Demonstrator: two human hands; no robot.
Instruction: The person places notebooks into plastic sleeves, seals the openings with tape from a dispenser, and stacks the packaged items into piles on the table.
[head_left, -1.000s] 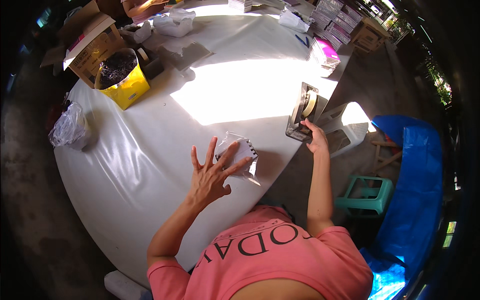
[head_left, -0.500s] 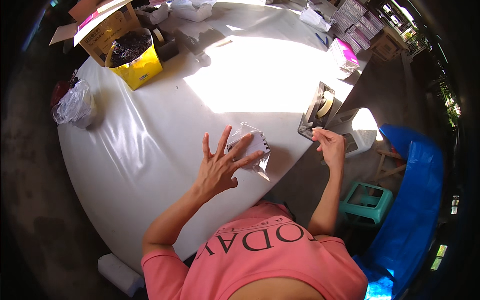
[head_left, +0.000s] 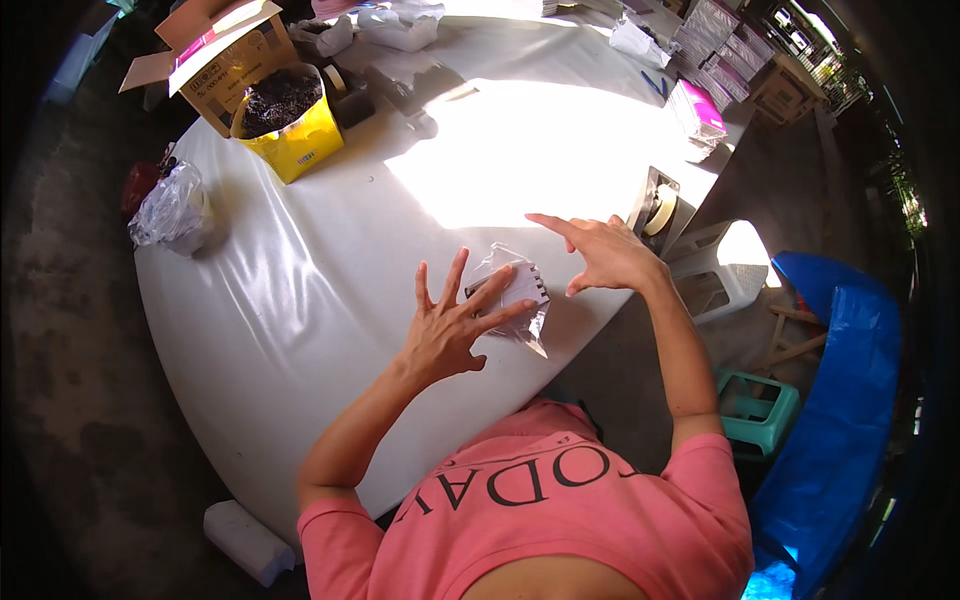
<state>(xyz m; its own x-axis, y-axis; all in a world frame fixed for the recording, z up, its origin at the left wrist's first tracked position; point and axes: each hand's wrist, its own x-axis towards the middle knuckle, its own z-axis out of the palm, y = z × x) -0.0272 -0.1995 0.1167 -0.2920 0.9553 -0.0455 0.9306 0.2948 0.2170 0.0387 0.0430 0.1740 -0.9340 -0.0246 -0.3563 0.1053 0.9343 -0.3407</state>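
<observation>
Your left hand (head_left: 445, 335) pins the packet (head_left: 515, 300), fingers spread flat; your right hand (head_left: 600, 255) hovers beside it, fingers apart, holding nothing visible. This looks like the sealing step, so next bring that right hand down onto the packet's flap.

Hard sunlight blows out a patch of the round white plastic-covered table (head_left: 300, 300) — deep shadow surrounds it; fisheye bending and dark vignette at edges, focus sharp.

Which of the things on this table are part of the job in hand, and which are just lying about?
In use: clear packet under left hand; right hand raised over it; tape dispenser.

Lying about: yellow bag, cardboard box, knotted plastic bag, pink-topped stack.
</observation>
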